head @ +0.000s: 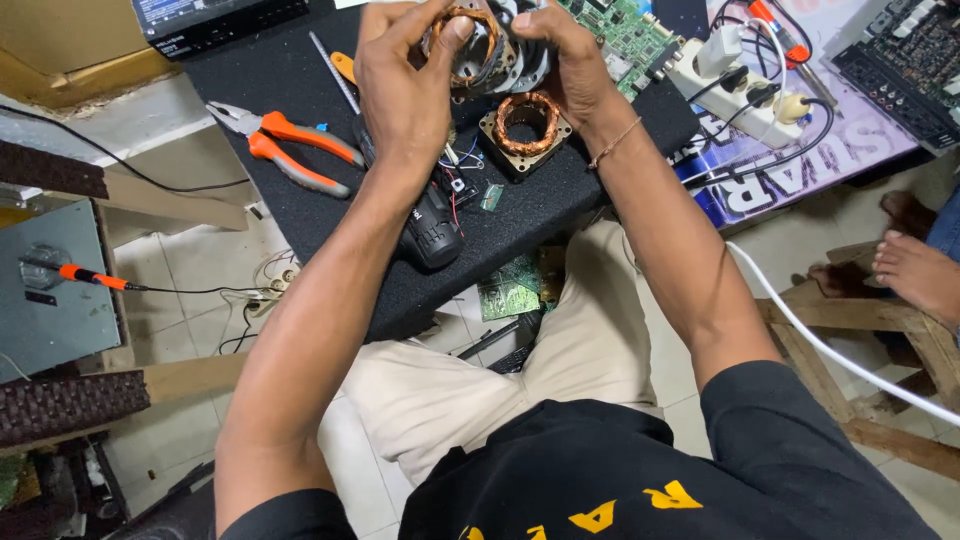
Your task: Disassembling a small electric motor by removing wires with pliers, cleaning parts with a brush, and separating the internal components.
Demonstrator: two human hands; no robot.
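Round copper-wound motor coil (470, 40) in metal housing, held above black mat

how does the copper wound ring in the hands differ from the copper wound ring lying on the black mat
The copper-wound ring held up sits between the left hand and right hand, partly hidden by fingers and backed by a silvery metal housing. The copper-wound ring on the black mat lies flat, untouched and fully visible, in a squarish dark frame. Both carry orange-brown copper windings around an open centre.
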